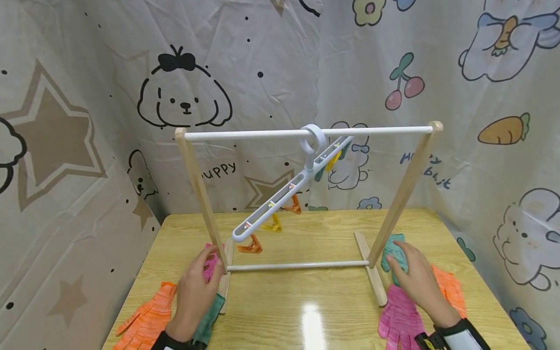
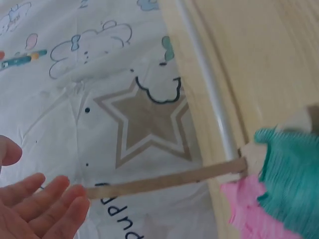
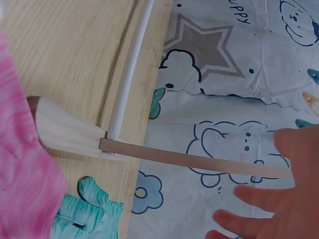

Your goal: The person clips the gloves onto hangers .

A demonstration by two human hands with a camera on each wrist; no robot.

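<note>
In the head view, your left hand point(image 1: 194, 289) is near the left post point(image 1: 201, 204) of the wooden rack, its fingers loosely parted and holding nothing. You have a pink glove point(image 1: 211, 265) just beyond those fingers, an orange glove point(image 1: 150, 318) to their left, and a dark green glove point(image 1: 210, 323) partly behind your wrist. Your right hand point(image 1: 422, 282) is outside the right post point(image 1: 402, 194), thumb and fingers apart with nothing between them; whether it touches the teal glove point(image 1: 395, 250) beside it, you cannot tell. A second pink glove point(image 1: 400, 316) and a second orange glove point(image 1: 450, 289) lie on either side of that hand, on the table point(image 1: 267, 301). Between your hands, a white hanger point(image 1: 280, 198) hangs by its hook from the rack's top rod point(image 1: 245, 134), one end slanting toward you, with orange, yellow and green clips below its bar.

In the left wrist view, your fingers are extended and relaxed at the lower left, while the dark green and pink gloves lie at the lower right by the rack's foot.

In the right wrist view, your fingers are spread wide at the right edge, well apart from the pink and teal gloves at the left
</note>
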